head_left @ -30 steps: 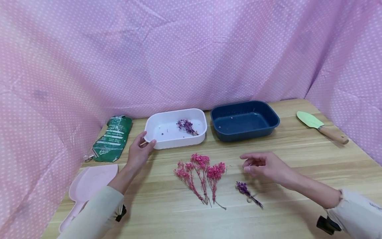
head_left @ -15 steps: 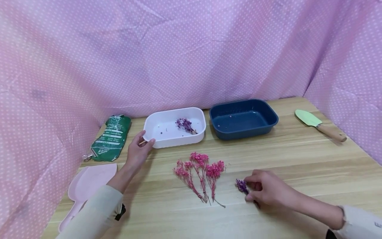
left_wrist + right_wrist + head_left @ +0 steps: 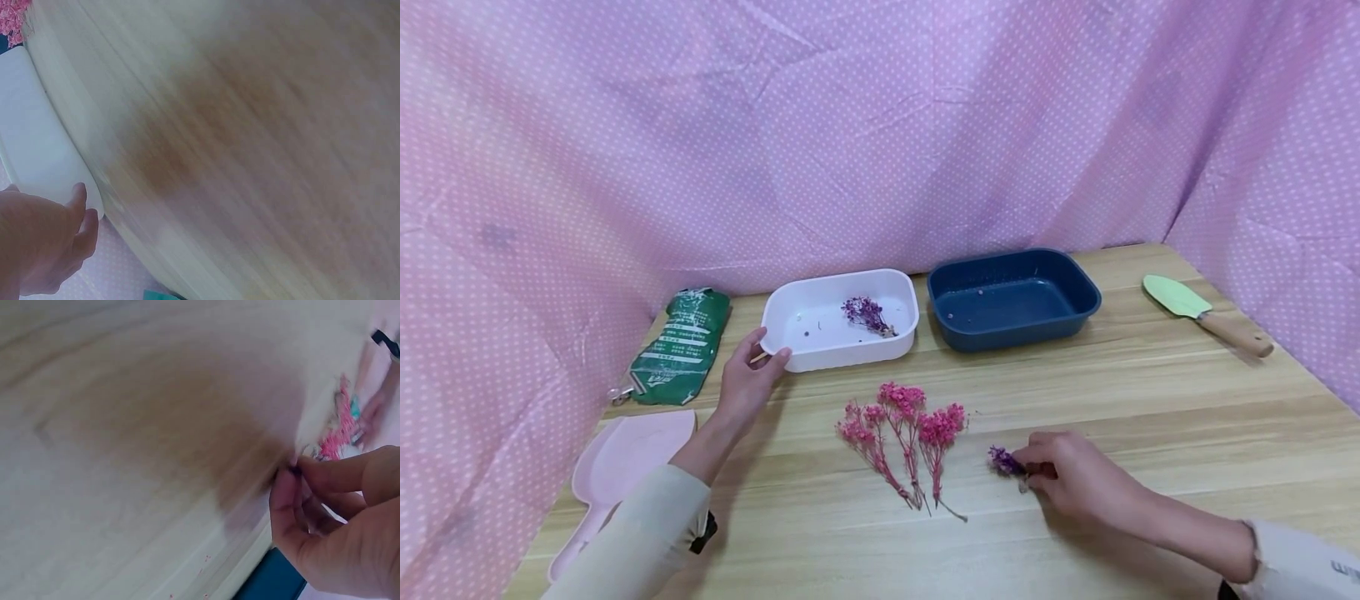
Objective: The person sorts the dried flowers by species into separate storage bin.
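Observation:
My left hand (image 3: 749, 385) holds the near left corner of a white plastic tray (image 3: 853, 357), its thumb at the front wall. In that tray lies a bunch of purple dried flowers (image 3: 867, 313) with a few loose bits. My right hand (image 3: 1078, 477) pinches the stems of a small purple dried flower bunch (image 3: 1002, 460) low over the table; the flower heads point left, and the fingers hide most of the stems. Pink dried flowers (image 3: 902, 400) lie in several sprigs between the two hands. The right wrist view shows the fingertips (image 3: 305, 467) pressed together around the stems.
A dark blue tray (image 3: 1015, 337) stands right of the white one, with small bits inside. Farther right lies a green trowel (image 3: 1176, 297) with a wooden handle. On the left are a green bag (image 3: 681, 350) and a pink dustpan-like scoop (image 3: 636, 454). Pink dotted cloth (image 3: 880, 142) hangs behind the table.
My right hand has come down toward the table and taken hold of the purple bunch, which has turned slightly. The left hand has stayed at the white tray's corner.

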The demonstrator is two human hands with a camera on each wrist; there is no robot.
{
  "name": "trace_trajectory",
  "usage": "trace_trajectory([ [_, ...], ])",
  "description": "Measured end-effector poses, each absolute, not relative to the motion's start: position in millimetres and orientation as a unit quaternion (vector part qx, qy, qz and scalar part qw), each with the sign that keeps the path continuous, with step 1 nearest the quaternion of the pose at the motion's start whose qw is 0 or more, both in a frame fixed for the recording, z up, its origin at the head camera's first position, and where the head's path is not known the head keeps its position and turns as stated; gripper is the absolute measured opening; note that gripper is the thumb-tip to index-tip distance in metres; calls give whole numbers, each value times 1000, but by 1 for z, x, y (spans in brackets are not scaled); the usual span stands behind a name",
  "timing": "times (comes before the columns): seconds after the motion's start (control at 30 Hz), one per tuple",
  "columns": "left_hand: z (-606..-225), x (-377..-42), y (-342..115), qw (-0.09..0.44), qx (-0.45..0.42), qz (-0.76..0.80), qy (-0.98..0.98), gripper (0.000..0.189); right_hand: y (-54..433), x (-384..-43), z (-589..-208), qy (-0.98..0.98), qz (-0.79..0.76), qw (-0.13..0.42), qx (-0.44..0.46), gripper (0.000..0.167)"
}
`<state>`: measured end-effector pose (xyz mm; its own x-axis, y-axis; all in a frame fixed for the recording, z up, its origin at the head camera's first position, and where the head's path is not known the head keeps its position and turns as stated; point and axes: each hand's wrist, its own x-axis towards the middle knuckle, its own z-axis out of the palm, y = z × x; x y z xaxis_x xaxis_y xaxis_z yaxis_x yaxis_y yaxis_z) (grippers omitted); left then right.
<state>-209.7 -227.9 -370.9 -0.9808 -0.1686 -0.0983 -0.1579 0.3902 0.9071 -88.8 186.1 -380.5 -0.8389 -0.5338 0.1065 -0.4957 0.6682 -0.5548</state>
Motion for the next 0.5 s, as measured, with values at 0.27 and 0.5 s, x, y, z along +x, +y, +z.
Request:
trace_trajectory([
  [0.27,-370,-208,-228,1,106,-548,-830,72,186,-107,-368,859,-454,149,-185,30],
  [0.5,-371,-209,-228,11,98,-559,-823,71,175,-129,-352,830,-525,158,-101,37],
])
